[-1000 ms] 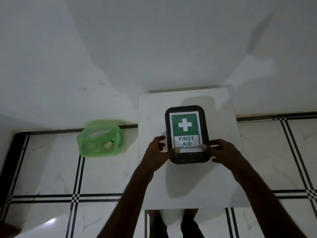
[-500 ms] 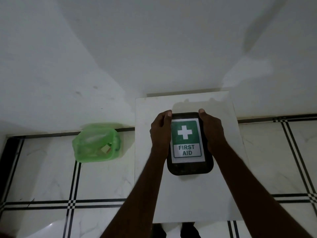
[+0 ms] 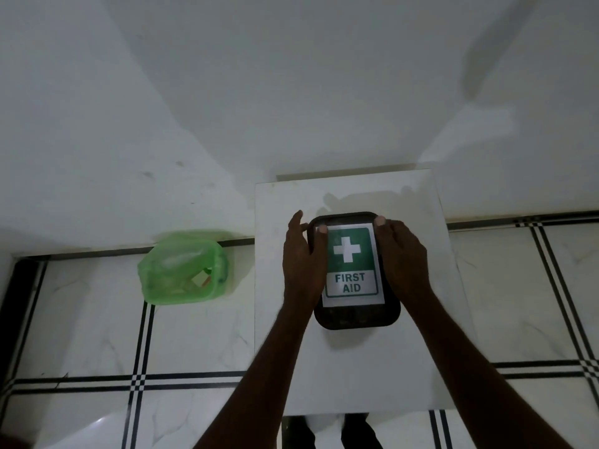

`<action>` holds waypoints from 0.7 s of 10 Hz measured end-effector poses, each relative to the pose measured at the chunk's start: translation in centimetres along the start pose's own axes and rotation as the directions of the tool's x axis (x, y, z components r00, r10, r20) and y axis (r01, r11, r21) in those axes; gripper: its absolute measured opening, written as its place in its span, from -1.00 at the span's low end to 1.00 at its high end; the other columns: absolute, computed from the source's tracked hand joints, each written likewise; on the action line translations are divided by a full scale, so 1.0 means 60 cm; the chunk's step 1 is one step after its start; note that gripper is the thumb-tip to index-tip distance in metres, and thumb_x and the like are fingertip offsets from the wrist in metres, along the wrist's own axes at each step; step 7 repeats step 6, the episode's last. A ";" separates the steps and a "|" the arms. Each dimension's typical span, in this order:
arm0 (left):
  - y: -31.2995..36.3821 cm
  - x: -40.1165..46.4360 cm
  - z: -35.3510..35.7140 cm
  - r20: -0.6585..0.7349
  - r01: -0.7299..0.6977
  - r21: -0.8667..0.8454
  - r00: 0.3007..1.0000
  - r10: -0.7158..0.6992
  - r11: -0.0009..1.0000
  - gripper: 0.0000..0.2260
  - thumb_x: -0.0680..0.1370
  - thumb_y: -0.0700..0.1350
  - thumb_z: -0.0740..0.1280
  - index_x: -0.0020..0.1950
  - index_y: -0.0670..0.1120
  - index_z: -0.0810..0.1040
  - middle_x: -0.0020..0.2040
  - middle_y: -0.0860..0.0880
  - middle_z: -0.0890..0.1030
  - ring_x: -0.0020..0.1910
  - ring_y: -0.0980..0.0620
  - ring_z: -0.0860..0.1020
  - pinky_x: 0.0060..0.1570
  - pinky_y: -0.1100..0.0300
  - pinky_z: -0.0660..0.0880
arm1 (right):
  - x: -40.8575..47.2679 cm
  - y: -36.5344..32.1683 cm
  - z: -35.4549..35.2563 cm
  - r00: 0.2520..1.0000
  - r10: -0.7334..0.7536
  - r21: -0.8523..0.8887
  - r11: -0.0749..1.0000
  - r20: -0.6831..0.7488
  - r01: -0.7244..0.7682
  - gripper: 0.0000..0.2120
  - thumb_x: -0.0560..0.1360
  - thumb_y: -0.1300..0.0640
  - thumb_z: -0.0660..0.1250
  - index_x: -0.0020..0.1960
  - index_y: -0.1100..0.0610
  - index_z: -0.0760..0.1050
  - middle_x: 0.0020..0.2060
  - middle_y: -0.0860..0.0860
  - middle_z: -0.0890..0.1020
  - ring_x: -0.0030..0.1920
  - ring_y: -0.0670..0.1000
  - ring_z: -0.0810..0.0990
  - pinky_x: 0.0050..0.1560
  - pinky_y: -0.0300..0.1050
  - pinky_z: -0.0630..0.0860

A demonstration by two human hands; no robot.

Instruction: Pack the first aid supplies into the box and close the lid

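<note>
**Two hands on a shut box, lid seating under way**

Two large surfaces frame the scene: a tiled floor [image 3: 81, 335] with black lines, and on it a white square worktop [image 3: 350, 377] set against the wall. Left of the worktop, on the floor, lies a green plastic container [image 3: 183, 270] tipped on its side, with something small inside that is too dim to name.

On the worktop's far half sits the first aid box [image 3: 355, 315] — dark, with rounded corners. Its lid [image 3: 351, 268], carrying a green cross label that reads FIRST AID, lies flat over the box. No loose supplies show on the worktop, so packing looks finished.

What remains, by my reading, is pressing the lid home. The left hand [image 3: 301, 264] lies along the box's left edge, thumb on the label's upper corner, fingers spread past the rim. The right hand [image 3: 403, 254] covers the right edge, thumb at the top corner. Neither grip is clamped around the box — both are open, pressing down. Whether the lid has latched cannot be told.
</note>
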State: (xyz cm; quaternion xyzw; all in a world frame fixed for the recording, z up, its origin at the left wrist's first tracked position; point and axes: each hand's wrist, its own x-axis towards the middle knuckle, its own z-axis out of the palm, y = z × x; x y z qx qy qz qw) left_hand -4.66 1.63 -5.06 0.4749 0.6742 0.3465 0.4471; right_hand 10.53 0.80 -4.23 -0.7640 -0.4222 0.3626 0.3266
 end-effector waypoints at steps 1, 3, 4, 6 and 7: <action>-0.030 -0.042 0.012 0.001 -0.081 0.031 0.997 0.081 0.996 -0.46 0.63 0.20 0.13 0.58 0.07 0.16 0.34 0.01 0.52 0.25 0.08 0.57 0.20 0.04 0.58 | -0.046 0.029 0.009 0.998 -0.047 -0.049 0.998 0.031 0.049 -0.61 0.63 -0.10 0.13 0.34 0.11 0.37 -0.03 -0.06 0.61 -0.16 -0.05 0.64 -0.28 -0.34 0.51; -0.043 -0.028 0.027 -0.018 -0.132 0.071 0.991 0.133 0.989 -0.44 0.65 0.20 0.09 0.61 0.06 0.06 0.33 -0.01 0.55 0.14 0.07 0.63 0.04 0.12 0.65 | -0.029 0.049 0.025 0.983 -0.180 -0.126 0.977 -0.030 0.175 -0.65 0.63 -0.07 0.12 0.25 0.17 0.40 -0.12 -0.04 0.63 -0.31 -0.17 0.59 -0.35 -0.40 0.49; -0.033 -0.016 0.031 -0.022 -0.160 0.102 0.986 0.163 0.982 -0.45 0.66 0.16 0.10 0.60 0.02 0.09 0.31 -0.01 0.56 0.13 0.08 0.63 0.02 0.17 0.65 | -0.016 0.051 0.027 0.980 -0.193 -0.125 0.975 -0.054 0.185 -0.67 0.63 -0.07 0.14 0.21 0.17 0.40 -0.13 -0.01 0.65 -0.27 -0.06 0.65 -0.33 -0.28 0.57; -0.021 -0.008 0.028 -0.002 -0.144 0.058 0.990 0.144 0.988 -0.49 0.65 0.19 0.13 0.55 0.02 0.19 0.25 -0.01 0.58 0.11 0.06 0.65 0.00 0.11 0.66 | -0.017 0.034 0.020 0.992 -0.123 -0.111 0.987 -0.035 0.118 -0.71 0.63 -0.07 0.15 0.14 0.14 0.41 -0.17 0.01 0.67 -0.34 -0.19 0.60 -0.45 -0.40 0.48; -0.021 -0.008 0.028 -0.002 -0.144 0.058 0.990 0.144 0.988 -0.49 0.65 0.19 0.13 0.55 0.02 0.19 0.25 -0.01 0.58 0.11 0.06 0.65 0.00 0.11 0.66 | -0.017 0.034 0.020 0.992 -0.123 -0.111 0.987 -0.035 0.118 -0.71 0.63 -0.07 0.15 0.14 0.14 0.41 -0.17 0.01 0.67 -0.34 -0.19 0.60 -0.45 -0.40 0.48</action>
